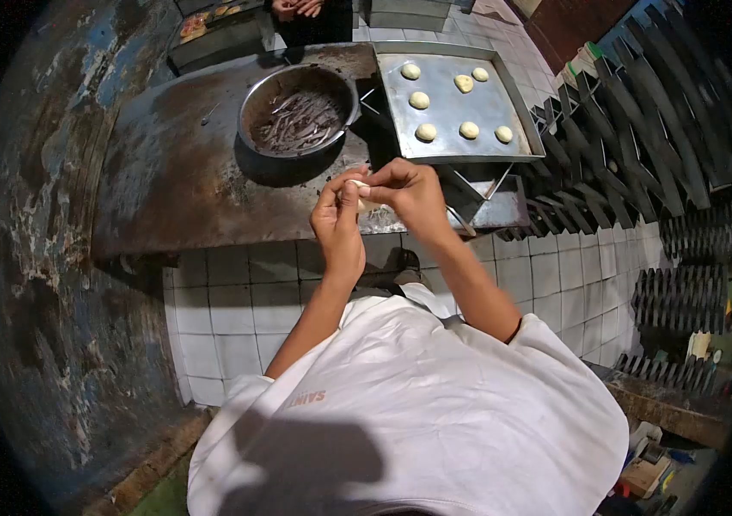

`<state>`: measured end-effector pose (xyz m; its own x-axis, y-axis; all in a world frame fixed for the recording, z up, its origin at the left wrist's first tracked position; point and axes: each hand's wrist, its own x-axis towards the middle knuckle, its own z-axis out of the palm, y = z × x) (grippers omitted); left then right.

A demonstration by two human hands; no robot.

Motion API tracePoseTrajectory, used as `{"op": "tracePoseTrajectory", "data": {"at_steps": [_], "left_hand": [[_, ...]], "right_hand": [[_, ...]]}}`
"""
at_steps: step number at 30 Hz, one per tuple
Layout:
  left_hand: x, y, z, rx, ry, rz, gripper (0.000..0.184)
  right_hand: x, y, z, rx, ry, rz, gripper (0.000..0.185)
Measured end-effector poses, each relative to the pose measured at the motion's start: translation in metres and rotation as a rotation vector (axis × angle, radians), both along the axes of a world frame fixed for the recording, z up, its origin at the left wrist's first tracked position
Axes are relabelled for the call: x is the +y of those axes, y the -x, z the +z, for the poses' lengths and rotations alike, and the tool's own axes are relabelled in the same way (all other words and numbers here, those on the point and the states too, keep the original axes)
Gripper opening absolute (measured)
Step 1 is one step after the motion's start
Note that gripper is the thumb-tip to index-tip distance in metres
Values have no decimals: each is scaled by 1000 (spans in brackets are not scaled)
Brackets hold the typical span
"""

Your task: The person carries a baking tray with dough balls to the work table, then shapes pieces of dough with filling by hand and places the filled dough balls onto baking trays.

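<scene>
Both hands meet above the near edge of the table, pinching a small piece of pale dough between their fingertips. My left hand grips it from the left, thumb raised against it. From the right, my right hand has its thumb and fingers closed on the same piece. Fingers cover much of the dough. Beyond the hands stands a round metal bowl with dark brown strips of filling inside. To the right, a square metal tray carries several pale dough balls, spaced apart.
The worn dark table extends left of the bowl. Black metal racks crowd the right side. Across the table, another person's hands show at the top. Behind the tray is a tiled floor; a scuffed wall rises on the left.
</scene>
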<state>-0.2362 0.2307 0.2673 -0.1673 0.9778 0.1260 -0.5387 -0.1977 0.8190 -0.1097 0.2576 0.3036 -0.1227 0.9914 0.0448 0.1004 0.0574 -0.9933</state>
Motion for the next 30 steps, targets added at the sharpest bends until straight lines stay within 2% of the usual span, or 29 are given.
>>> {"op": "tracePoseTrajectory", "data": {"at_steps": [3, 5, 9, 11, 13, 14, 15, 18, 20, 21, 23, 26, 27, 28, 29, 30], "left_hand": [[21, -20, -14, -106, 102, 74, 17], [36, -27, -21, -123, 307, 130, 21], [53, -73, -12, -101, 321, 109, 26], [65, -99, -19, -37, 286, 117, 28], [71, -129, -9, 135, 172, 112, 31], [72, -141, -3, 244, 188, 85, 34], [78, -151, -7, 243, 191, 85, 34], [89, -182, -12, 502, 98, -192, 37], [95, -203, -19, 688, -15, -230, 34], [95, -211, -18, 743, -64, -242, 34], [95, -218, -17, 701, -17, -266, 34], [97, -195, -22, 652, 170, -99, 34], [95, -181, -29, 624, 241, -35, 33], [90, -166, -38, 618, 317, 32, 33], [84, -152, -47, 614, 390, 97, 32], [76, -140, -53, 574, 460, 178, 29]], "right_hand": [[-1, -3, -7, -32, -175, -66, 23], [-3, -11, 2, 70, -52, -33, 24], [20, -62, -18, -45, -2, -51, 28], [36, -87, -27, 47, -19, -104, 22], [55, -116, -40, -41, -140, -200, 24], [63, -133, -52, -12, 47, -166, 35], [64, -150, -31, 203, 234, 13, 43], [69, -198, -52, 282, 358, 145, 46], [71, -232, -53, 447, 690, 297, 45], [80, -253, -52, 445, 695, 307, 45], [102, -295, -48, 78, 685, 464, 45], [166, -344, -25, -157, 386, 421, 42], [194, -360, -40, -337, 205, 250, 41], [220, -370, -40, -629, 24, 101, 43], [244, -379, -54, -747, -90, -62, 46], [271, -394, -99, -815, -419, -222, 55]]}}
